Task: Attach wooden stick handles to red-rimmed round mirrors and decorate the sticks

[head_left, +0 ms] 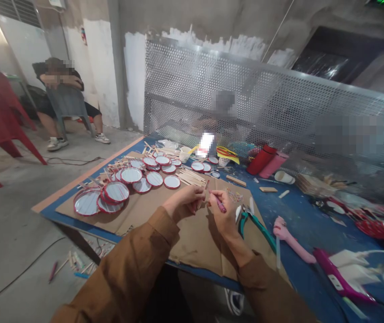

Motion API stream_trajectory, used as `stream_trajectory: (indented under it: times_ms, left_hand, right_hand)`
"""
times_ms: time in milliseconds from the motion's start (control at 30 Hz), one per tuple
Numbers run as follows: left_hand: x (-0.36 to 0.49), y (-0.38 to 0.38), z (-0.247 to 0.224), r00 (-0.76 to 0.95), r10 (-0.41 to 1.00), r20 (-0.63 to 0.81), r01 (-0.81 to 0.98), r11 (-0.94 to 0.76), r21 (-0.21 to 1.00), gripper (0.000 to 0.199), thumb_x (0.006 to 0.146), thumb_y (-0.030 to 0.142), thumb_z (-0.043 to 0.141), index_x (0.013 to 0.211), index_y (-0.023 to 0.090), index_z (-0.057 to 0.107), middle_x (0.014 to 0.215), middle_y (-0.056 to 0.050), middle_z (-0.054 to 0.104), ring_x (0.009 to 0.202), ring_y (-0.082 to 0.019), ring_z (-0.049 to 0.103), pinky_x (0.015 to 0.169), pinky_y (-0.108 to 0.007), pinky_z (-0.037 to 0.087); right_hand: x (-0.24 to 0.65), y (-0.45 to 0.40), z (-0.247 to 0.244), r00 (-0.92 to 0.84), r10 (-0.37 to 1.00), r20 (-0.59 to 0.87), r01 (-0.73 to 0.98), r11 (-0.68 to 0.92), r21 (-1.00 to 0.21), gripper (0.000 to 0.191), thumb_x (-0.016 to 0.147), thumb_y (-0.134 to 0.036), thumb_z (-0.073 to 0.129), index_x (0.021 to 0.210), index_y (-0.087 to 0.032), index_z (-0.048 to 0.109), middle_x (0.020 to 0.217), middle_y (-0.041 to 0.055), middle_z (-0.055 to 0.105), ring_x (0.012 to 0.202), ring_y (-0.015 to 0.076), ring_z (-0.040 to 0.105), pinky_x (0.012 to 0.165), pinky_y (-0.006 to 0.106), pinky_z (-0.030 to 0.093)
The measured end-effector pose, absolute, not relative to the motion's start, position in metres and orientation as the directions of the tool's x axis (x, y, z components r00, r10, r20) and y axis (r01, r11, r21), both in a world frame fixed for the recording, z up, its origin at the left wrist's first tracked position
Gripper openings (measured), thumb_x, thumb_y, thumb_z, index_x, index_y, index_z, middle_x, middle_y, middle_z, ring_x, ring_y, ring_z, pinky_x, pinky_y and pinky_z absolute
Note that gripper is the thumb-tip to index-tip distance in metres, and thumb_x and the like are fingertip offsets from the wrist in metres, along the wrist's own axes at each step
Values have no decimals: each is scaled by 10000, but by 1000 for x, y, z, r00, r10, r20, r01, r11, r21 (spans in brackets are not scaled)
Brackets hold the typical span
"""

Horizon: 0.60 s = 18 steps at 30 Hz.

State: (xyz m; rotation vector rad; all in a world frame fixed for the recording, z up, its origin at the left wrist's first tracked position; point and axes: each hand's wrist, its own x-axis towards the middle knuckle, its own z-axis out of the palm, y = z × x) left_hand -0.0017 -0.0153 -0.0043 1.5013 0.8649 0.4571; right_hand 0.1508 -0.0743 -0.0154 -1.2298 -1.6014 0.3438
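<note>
Both hands work close together over a sheet of cardboard (192, 244). My right hand (224, 213) is closed around a pink pen-shaped tool (219, 204), whose exact kind I cannot make out. My left hand (189, 200) is pinched beside it, and what its fingers hold is hidden. A thin light-brown strip (207, 185) stands up between the two hands. Just beyond them lies a pile of flat wooden sticks (190, 176). Green-handled pliers (259, 227) rest right of my right hand. Several round white discs with red rims (131, 175) are heaped to the left.
A pink glue gun (294, 242) and a purple power strip (342, 278) with plugs sit on the blue table (299, 211) at right. Red bottle (262, 159) and paper cup (284, 177) are near the perforated metal panel (185, 76). A seated person (60, 85) is at back left.
</note>
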Motion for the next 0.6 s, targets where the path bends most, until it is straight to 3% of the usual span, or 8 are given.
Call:
stream_trajectory:
  times_ms: [100,233,600]
  left_hand:
    - [-2,-15,-5,642,742,-195,227,60,972,194,930,331,490,830,165,484,486,32,529,383,-106,538,440,-197,461]
    - [-1,-14,-6,627,746,-225,252,79,964,186,937,297,471,802,170,465,483,32,529,377,-106,533,437,-199,459]
    - [-1,-14,-4,638,737,-222,254,70,965,184,931,307,476,818,163,479,479,36,520,388,-109,541,448,-201,464]
  right_hand:
    - [150,-74,-15,27,833,553,561,445,-698,201,902,-380,532,955,-204,614,807,38,686,720,172,633,675,302,493]
    - [151,-75,-14,102,824,558,562,415,-715,202,898,-383,532,943,-200,604,792,39,683,701,176,631,662,308,492]
    - [150,-74,-13,4,821,571,563,470,-680,192,899,-379,530,932,-206,606,804,39,690,715,178,641,675,306,502]
